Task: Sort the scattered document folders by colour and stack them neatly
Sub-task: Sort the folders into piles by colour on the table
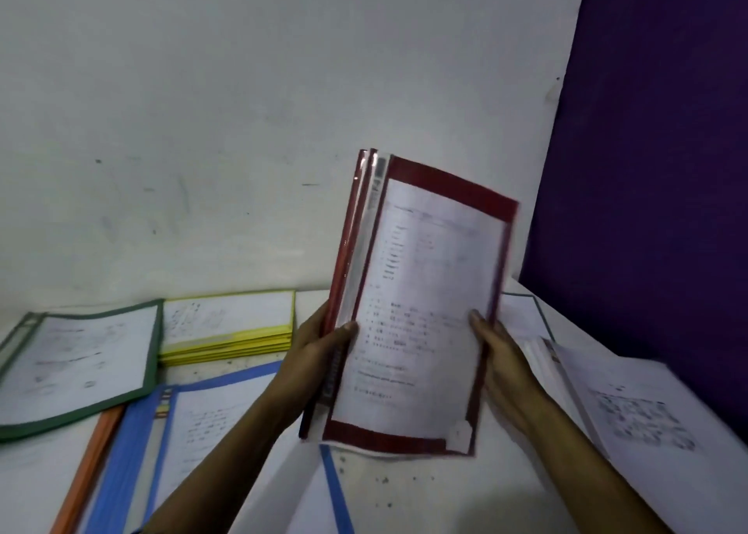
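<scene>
A bundle of red folders (421, 290) with printed sheets inside stands upright above the table, slightly tilted. My left hand (319, 347) grips its spine edge and my right hand (500, 355) grips its right edge. A stack of yellow folders (230, 331) lies at the back near the wall. To its left lies a green folder (81, 363). Blue folders (137, 444) lie under my left forearm, with an orange folder (91, 464) beside them on the left. White or clear folders (631, 404) lie at the right.
The white table (425, 493) meets a white wall (243, 108) at the back. A purple wall (655, 148) stands at the right, close to the white folders. Another green-edged folder (530, 311) peeks out behind the red bundle.
</scene>
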`<state>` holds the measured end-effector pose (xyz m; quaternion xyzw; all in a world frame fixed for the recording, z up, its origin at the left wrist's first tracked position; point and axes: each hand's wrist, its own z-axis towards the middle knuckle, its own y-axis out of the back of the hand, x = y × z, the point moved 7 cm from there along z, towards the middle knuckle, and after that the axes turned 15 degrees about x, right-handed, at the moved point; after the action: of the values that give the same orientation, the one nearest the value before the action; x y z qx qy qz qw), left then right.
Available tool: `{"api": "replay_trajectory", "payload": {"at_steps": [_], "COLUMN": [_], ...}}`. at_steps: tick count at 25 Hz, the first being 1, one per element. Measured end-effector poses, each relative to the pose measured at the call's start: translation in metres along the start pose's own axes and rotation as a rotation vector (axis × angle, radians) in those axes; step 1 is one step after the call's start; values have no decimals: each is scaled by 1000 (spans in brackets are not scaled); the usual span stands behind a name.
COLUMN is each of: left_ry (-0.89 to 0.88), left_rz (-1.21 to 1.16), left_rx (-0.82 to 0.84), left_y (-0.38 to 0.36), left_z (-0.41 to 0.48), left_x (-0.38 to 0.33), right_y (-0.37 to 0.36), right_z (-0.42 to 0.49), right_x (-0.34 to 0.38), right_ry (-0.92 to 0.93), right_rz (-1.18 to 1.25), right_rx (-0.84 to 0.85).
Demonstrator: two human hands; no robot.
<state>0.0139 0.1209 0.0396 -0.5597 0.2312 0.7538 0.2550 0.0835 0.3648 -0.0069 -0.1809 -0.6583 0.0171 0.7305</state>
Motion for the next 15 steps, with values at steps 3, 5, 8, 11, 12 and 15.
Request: {"api": "replay_trajectory", "payload": {"at_steps": [3, 5, 8, 11, 12, 15], "left_ry": [-63, -102, -87, -27, -10, 48], "left_rz": [134, 197, 232, 195, 173, 172], "left_rx": [-104, -180, -210, -154, -107, -17], "left_y": [10, 15, 16, 8, 2, -10], "left_z": [-20, -27, -27, -24, -23, -19], "left_x": [-14, -23, -23, -10, -7, 8], "right_y": [-18, -21, -21, -16, -11, -2], "right_z": [-9, -21, -32, -36, -35, -37], "right_x": [7, 24, 40, 35, 32, 28], "right_ry": [126, 258, 356, 306, 277, 262], "right_rz": [-13, -119, -184, -234, -245, -245], "right_rx": [22, -52, -78, -23, -13, 15]}}
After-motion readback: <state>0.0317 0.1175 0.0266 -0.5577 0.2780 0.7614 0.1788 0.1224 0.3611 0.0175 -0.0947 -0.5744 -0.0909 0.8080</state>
